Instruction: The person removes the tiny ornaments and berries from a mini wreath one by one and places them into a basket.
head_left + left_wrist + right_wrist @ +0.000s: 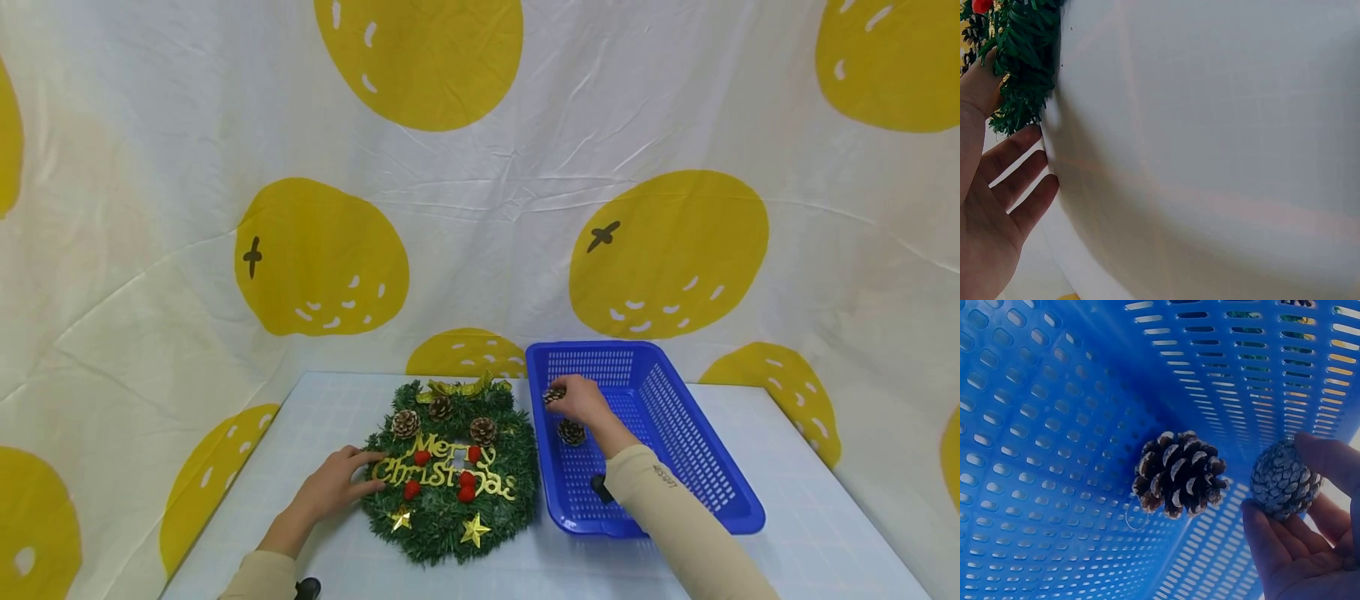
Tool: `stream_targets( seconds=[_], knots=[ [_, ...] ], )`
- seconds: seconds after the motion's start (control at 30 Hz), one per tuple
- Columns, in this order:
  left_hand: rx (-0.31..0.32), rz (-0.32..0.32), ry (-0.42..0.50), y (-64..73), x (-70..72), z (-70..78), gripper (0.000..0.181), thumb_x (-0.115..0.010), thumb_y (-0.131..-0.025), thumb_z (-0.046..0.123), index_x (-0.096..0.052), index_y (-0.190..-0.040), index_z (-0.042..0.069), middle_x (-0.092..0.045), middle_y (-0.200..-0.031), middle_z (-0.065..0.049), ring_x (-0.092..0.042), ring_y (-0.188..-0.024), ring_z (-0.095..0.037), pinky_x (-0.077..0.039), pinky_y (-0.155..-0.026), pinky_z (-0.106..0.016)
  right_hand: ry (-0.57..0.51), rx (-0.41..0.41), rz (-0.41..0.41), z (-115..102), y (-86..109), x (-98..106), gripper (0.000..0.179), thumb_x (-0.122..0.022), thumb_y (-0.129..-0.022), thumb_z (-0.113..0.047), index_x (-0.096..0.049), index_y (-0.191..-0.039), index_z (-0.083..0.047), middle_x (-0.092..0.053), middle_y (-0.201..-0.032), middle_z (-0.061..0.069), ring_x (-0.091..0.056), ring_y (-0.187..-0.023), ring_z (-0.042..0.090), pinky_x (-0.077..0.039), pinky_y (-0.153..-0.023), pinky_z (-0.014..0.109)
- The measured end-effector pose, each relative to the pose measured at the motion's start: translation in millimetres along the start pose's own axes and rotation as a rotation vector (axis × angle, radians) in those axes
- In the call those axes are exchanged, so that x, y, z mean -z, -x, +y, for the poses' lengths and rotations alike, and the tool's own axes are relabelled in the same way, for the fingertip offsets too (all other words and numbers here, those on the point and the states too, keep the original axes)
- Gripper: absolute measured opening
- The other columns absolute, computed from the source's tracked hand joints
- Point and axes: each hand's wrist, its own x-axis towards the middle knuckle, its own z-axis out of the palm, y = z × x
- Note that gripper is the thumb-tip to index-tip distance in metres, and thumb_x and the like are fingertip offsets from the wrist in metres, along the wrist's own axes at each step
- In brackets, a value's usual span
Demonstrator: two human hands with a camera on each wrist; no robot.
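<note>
In the head view a green wreath [495, 417] lies on the table, with pine cones, red berries, gold stars and gold "Merry Christmas" lettering [442, 477] on it. My left hand [333, 486] touches the wreath's left edge, its fingers extended and spread; the left wrist view shows the thumb against the green tufts [1029, 56]. Over the left side of a blue basket [645, 417], my right hand [583, 402] pinches a pine cone [1282, 478] between thumb and fingers. Another pine cone [1179, 475] lies inside the basket, beside the held one in the right wrist view.
The basket stands close to the wreath's right side, its slotted walls [693, 425] rising around the pine cone. A white table [330, 408] carries both. Behind it hangs a white cloth [480, 275] with large yellow fruit prints.
</note>
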Motion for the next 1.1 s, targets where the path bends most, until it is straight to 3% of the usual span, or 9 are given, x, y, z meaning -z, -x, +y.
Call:
stream_targets(
  seconds=[0.83,0.97,1.1],
  knots=[
    [-0.005,-0.005,0.003,0.4,-4.2,-4.3,0.052,-0.074,-0.083,0.046,-0.066,-0.127,0.02,-0.059,-0.116,-0.011,-0.058,-0.104,-0.032,-0.051,-0.078,-0.055,-0.014,-0.001,0.014,3,1.8,3,0.047,-0.077,-0.082,-0.014,-0.065,-0.122,0.007,-0.064,-0.121,0.022,-0.06,-0.112,0.038,-0.049,-0.092,0.047],
    [0.002,-0.005,0.003,0.6,-5.0,-4.7,0.053,-0.074,-0.083,0.048,-0.066,-0.127,0.02,-0.059,-0.115,-0.01,-0.058,-0.104,-0.031,-0.051,-0.076,-0.054,-0.062,-0.019,0.019,-3,6.5,11,0.048,-0.073,-0.087,-0.016,-0.06,-0.128,0.006,-0.061,-0.126,0.023,-0.06,-0.111,0.038,-0.053,-0.085,0.045],
    [-0.002,0.0,-0.008,-0.9,-2.9,-4.7,0.053,-0.074,-0.082,0.048,-0.066,-0.127,0.021,-0.059,-0.114,-0.008,-0.058,-0.101,-0.029,-0.052,-0.074,-0.052,-0.097,-0.006,0.042,-12,14.1,19,0.051,-0.069,-0.091,-0.021,-0.056,-0.134,0.003,-0.058,-0.131,0.022,-0.057,-0.116,0.037,-0.052,-0.086,0.046]
  ],
)
